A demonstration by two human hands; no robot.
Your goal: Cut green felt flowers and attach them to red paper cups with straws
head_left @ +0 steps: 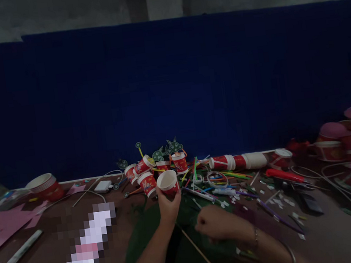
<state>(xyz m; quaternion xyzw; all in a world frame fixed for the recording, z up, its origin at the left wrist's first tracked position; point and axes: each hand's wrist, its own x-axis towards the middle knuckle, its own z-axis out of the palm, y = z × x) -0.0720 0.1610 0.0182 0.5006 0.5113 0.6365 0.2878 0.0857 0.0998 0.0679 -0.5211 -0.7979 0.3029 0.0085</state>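
Note:
My left hand (168, 207) is wrapped around a red paper cup (169, 187) with a white rim, its open mouth tilted toward me. To its right, my right hand (210, 223) is closed, fingers curled in; anything inside them is hidden. Just behind the held cup lie more red cups, among them a tipped patterned cup (146, 184). A decorated cup (179, 163) stands upright there, with orange pipe-cleaner-like arms and a green cut-out animal figure (174, 145) on top. Bunched colourful pipe cleaners (226, 176) spread over the table to the right of the cup.
A row of nested cups (252, 160) lies on its side at the back. Further right are a red-handled tool (285, 175), a dark phone-like object (309, 202) and pink-topped cups (333, 142). Pink paper (10, 222), stacked cups (44, 188) and a blurred-out screen (93, 239) occupy the left.

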